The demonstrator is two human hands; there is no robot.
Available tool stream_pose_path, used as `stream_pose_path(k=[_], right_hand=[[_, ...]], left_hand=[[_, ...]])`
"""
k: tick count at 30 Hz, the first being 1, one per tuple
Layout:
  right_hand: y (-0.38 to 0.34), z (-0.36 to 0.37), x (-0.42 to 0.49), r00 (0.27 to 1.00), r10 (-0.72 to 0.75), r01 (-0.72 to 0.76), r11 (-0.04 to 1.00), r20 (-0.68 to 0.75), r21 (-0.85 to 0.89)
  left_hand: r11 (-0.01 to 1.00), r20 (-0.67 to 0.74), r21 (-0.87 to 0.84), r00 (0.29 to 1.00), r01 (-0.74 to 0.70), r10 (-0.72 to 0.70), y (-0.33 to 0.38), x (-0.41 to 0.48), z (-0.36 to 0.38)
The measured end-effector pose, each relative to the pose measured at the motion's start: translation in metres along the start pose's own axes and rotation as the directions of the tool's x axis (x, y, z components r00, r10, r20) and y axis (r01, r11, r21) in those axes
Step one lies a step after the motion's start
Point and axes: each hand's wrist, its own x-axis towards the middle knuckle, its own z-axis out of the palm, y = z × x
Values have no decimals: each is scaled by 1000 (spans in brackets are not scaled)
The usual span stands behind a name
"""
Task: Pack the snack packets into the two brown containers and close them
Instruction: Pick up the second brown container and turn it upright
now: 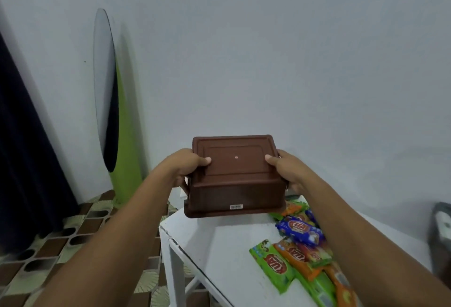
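Grip: left hand [189, 167] and right hand [284, 167] both clenched on one brown container [235, 184], thumbs on the face turned to the camera, fingers wrapped round its sides.

Nearest: snack packets [300, 253] in a loose heap on the right of the white desk [219, 245]. They are green, orange and blue, some overlapping, none packed.

Container is held in the air over the desk's far left end, wide rim lowest and a barcode label [236, 207] on the near wall. It looks inverted, base up. Cannot tell whether a lid is fitted. Second container not in view.

Beyond: tiled floor [61, 245], plain wall.

Judgement: opening step, nothing loaded. Next move calls for righting the container, setting it down beside the heap and exposing the mouth.
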Motion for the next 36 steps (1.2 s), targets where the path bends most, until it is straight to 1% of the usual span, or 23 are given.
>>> stream_pose_path(k=[4,7,11,15,19,24,28,32,34,36], right_hand=[[6,-28,-30,993,-50,59,995,-105,80],[15,-53,-54,979,-90,108,990,-181,91],[20,-88,-94,953,-103,145,981,-284,132],[21,-130,-146,915,-132,197,971,-381,139],[32,-182,-205,854,-135,254,951,-503,177],[58,-245,-292,804,-104,235,960,-586,152],[76,-281,-363,795,-58,184,971,-603,150],[94,-312,-427,772,-76,204,970,-631,133],[109,-324,-451,753,-60,252,946,-656,203],[120,-334,-472,743,-33,326,890,-669,318]], left_hand=[[994,38,-40,994,-105,107,9,3,29],[978,82,-106,979,-180,189,18,-2,59],[930,118,-203,935,-306,333,32,-21,101],[877,148,-310,892,-367,426,44,-46,145],[833,198,-393,849,-389,490,57,-80,199],[805,263,-459,808,-376,528,59,-137,278],[807,299,-475,798,-351,523,47,-185,334],[773,320,-549,774,-318,546,31,-229,381],[754,303,-586,782,-297,544,24,-245,395],[723,265,-636,803,-271,533,16,-258,406]])
